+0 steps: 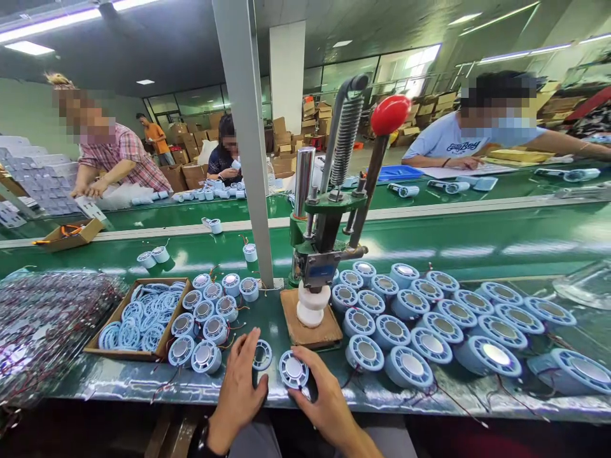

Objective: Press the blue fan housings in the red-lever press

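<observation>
My right hand (325, 399) grips a light-blue round motor housing (293, 370) by its side, between thumb and fingers. The housing sits at the bench's front edge, its silver disc and slotted rim facing up. My left hand (241, 385) is open, fingers stretched forward and thumb apart. Just right of its fingertips lies a light-blue slotted ring (262, 354); whether they touch is unclear. Behind both hands stands a green hand press (327, 222) with a red knob (391, 114). Its white plunger tip (312, 305) is above a brown base plate (291, 321).
Several similar housings (410, 369) stand in rows on the right, with another group (205, 356) on the left. A cardboard box (179, 327) holds loose rings beside a pile of wired parts (52, 324). A grey post (245, 140) rises before the green conveyor (453, 235); people work beyond.
</observation>
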The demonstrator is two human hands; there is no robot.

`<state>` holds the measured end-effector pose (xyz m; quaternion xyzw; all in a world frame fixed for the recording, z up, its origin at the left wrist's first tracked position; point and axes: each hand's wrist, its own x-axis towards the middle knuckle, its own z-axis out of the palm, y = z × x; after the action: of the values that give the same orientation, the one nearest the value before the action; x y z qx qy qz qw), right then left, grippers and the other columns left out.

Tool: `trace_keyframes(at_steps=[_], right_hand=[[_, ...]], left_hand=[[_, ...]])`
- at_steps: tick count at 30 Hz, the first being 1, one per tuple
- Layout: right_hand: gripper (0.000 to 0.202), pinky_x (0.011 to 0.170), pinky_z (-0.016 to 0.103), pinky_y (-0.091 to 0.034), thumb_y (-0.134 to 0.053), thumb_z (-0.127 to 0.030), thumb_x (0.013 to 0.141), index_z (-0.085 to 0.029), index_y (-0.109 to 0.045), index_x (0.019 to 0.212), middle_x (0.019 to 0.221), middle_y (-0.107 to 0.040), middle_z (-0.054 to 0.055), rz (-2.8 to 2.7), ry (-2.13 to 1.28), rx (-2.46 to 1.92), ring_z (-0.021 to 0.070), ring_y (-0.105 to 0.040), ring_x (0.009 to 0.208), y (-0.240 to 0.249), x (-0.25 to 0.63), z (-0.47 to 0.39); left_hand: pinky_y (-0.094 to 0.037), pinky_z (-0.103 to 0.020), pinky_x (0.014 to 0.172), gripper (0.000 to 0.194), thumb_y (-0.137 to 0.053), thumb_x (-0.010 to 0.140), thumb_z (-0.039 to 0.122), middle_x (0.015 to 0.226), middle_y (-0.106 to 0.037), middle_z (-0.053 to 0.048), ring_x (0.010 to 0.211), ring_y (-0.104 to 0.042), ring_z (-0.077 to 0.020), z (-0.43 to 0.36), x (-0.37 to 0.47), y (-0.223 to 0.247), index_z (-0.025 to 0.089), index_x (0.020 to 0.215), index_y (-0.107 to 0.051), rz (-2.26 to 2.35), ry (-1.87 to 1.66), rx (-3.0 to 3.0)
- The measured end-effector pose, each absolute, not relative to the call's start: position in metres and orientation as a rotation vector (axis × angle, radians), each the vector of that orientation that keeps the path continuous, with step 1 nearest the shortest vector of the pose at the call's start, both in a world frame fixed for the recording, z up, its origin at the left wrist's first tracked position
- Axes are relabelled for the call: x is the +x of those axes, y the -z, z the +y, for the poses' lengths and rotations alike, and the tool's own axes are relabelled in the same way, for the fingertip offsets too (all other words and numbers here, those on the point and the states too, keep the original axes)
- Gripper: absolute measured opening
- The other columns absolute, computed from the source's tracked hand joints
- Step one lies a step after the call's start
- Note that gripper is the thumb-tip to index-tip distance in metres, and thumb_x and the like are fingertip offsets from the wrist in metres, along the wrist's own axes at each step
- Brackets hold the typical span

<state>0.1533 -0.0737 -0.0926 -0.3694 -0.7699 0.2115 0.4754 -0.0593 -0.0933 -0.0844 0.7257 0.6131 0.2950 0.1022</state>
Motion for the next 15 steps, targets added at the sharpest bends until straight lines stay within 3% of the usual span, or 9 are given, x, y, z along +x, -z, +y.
trace_keyframes(at_steps=[3, 7, 11, 15], right_hand=[[0.057, 0.102, 0.035, -0.053, -0.062, -0.011, 0.077, -0.023, -0.051, 0.132, 0.128, -0.064, 0.007, -1.866, -0.519, -0.948, 0.0217, -0.063, 0.118, 0.094, 0.153, -0.076], [0.054, 0.102, 0.035, -0.053, -0.062, -0.013, 0.078, -0.02, -0.054, 0.131, 0.128, -0.065, 0.009, -1.851, -0.59, -1.027, 0.0224, -0.064, 0.117, 0.097, 0.146, -0.078], [0.056, 0.101, 0.036, -0.054, -0.059, -0.012, 0.077, -0.017, -0.054, 0.132, 0.129, -0.064, 0.011, -1.843, -0.673, -1.07, 0.0234, -0.064, 0.118, 0.102, 0.13, -0.074], [0.069, 0.101, 0.035, -0.054, -0.053, -0.004, 0.067, -0.015, -0.052, 0.135, 0.131, -0.063, 0.013, -1.838, -0.629, -1.02, 0.0235, -0.063, 0.119, 0.112, 0.116, -0.065]], left_hand=[[-0.037, -0.058, 0.114, 0.071, -0.06, 0.088, 0.026, 0.155, -0.042, -0.013, 0.142, -0.035, -0.0341, -0.091, -0.059, 0.085, 0.021, 0.153, -0.031, 1.842, -0.969, 2.092], [-0.043, -0.057, 0.109, 0.051, -0.061, 0.086, 0.026, 0.133, -0.063, -0.012, 0.127, -0.054, -0.0328, -0.087, -0.055, 0.077, 0.019, 0.136, -0.054, 1.922, -1.079, 1.815], [-0.052, -0.045, 0.102, 0.067, -0.063, 0.086, 0.032, 0.129, -0.066, -0.011, 0.114, -0.065, -0.0261, -0.093, -0.047, 0.055, 0.02, 0.147, -0.039, 1.729, -1.15, 1.674], [-0.049, -0.043, 0.107, 0.069, -0.064, 0.081, 0.023, 0.138, -0.061, -0.011, 0.123, -0.06, -0.027, -0.1, -0.036, 0.035, 0.022, 0.146, -0.043, 1.641, -1.004, 1.901]])
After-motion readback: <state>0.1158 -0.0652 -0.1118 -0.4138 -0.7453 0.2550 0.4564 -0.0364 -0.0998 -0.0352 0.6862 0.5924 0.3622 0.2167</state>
